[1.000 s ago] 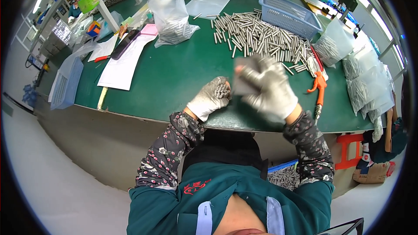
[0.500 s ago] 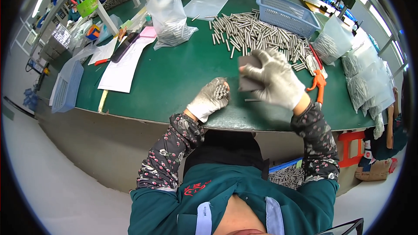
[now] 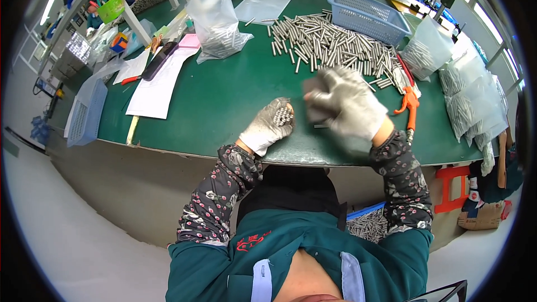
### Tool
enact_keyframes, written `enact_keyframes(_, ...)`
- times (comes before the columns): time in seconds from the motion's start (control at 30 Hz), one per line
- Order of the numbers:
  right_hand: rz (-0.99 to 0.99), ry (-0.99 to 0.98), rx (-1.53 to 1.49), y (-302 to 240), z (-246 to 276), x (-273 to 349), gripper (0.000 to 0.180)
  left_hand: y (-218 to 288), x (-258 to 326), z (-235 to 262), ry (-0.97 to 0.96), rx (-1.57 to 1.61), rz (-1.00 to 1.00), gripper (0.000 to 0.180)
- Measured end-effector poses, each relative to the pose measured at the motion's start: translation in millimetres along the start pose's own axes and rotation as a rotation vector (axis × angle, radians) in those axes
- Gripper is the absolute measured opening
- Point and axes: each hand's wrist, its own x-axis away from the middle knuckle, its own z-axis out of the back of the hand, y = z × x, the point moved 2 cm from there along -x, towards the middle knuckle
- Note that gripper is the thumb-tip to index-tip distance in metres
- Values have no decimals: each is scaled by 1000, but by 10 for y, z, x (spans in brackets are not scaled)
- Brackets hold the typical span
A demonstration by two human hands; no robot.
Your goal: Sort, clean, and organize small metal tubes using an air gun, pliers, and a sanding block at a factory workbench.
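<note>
My left hand (image 3: 260, 130), in a pale work glove, is closed around a bundle of short metal pins (image 3: 283, 116) near the front edge of the table, their round ends showing. To its right, my gloved right hand (image 3: 356, 106) grips a dark grey rectangular pad (image 3: 314, 85). Motion blurs this hand and the pad; the pad is apart from the bundle. A single metal pin (image 3: 321, 126) lies on the green table (image 3: 224, 92) below the pad, partly hidden by the right hand. Beyond that hand spreads a heap of loose pins (image 3: 335, 42).
Behind the heap stands a blue plastic basket (image 3: 369, 15). An orange air gun (image 3: 411, 105) lies at the right, near bags of pins (image 3: 470, 103). Another filled bag (image 3: 215, 25), papers (image 3: 159, 89) and a dark elongated tool (image 3: 160, 61) sit on the left.
My right hand has shifted slightly left with the grey pad, which now looks tilted and more blurred. The left hand keeps hold of the pins in nearly the same spot.
</note>
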Motion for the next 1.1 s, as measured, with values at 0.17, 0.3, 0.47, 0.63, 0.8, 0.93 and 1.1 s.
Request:
enact_keyframes(0.17, -119, 139, -140, 188, -76, 266, 52, 74, -6, -79, 4, -95, 34, 42)
enact_keyframes(0.3, -281, 98, -18, 240, -277, 428, 54, 57, 15, -72, 38, 39, 21, 48)
enact_keyframes(0.47, -587, 75, 106, 435, -474, 641, 54, 49, -20, -48, -1, -39, 36, 51)
enact_keyframes(0.63, -607, 118, 143, 416, -461, 659, 56, 38, -18, -49, -5, 128, 34, 53)
enact_keyframes(0.8, -513, 230, 44, 221, -365, 559, 56, 26, -10, -32, -11, 100, 29, 56)
enact_keyframes(0.93, -403, 288, -64, -48, -340, 440, 57, 4, -4, -21, -5, 185, 23, 56)
enact_keyframes(1.1, -424, 383, -188, -539, -450, 295, 59, 108, 16, -126, 89, -23, -5, 54)
